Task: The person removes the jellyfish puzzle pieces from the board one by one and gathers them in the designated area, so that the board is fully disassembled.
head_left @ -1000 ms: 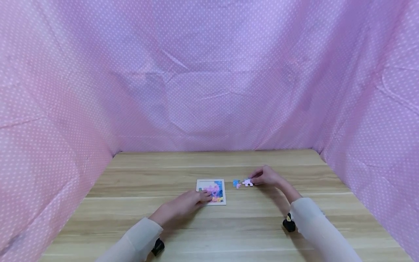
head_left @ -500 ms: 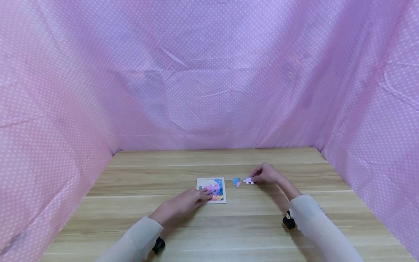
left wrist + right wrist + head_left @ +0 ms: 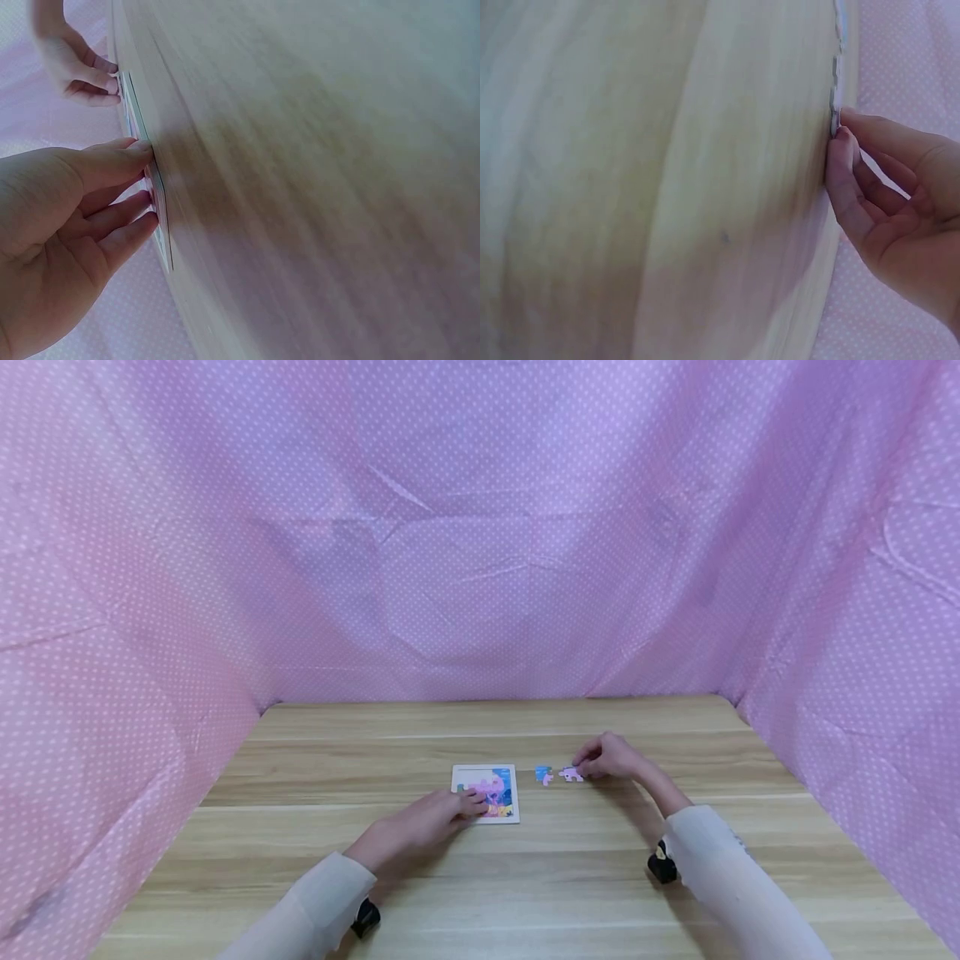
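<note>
Left hand rests nearly straight-fingered on the puzzle tray containing colourful fitted sections. Right of the tray, the right hand pinches a pink piece; nearer the tray lies a blue-and-pink piece

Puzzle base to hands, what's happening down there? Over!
Left hand rests on framed puzzle. Right hand pinches pink piece. Blue-and-pink piece lies between puzzle and pinched piece, maybe in the way.
</note>
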The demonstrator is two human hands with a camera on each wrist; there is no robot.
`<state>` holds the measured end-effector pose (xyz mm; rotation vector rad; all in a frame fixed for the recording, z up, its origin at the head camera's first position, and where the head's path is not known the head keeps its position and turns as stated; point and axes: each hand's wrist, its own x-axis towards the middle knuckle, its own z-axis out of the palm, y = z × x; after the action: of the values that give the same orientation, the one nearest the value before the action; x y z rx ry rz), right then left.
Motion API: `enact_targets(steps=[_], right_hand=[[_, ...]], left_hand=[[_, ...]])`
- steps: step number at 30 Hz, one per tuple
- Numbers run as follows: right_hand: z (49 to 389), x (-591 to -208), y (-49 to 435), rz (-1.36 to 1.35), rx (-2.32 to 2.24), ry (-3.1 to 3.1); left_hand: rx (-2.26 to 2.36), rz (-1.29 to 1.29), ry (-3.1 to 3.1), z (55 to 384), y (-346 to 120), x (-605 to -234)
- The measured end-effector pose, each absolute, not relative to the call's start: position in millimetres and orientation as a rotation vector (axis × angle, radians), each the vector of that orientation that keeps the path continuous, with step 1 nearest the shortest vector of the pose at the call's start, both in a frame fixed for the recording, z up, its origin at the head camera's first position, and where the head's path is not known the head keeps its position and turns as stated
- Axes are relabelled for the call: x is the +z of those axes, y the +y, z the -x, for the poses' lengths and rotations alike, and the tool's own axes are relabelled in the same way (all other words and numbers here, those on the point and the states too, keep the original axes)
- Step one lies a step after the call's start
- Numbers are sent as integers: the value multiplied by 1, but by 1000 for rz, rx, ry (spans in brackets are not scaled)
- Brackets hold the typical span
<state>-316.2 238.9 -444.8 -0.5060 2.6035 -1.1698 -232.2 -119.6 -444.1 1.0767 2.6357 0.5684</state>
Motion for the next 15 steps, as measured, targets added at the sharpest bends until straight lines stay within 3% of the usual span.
enact_targets(steps=[15], right_hand=[[320, -436, 223, 501, -1175, 2619]], left_hand=[[558, -1081, 2643, 232, -121, -444]])
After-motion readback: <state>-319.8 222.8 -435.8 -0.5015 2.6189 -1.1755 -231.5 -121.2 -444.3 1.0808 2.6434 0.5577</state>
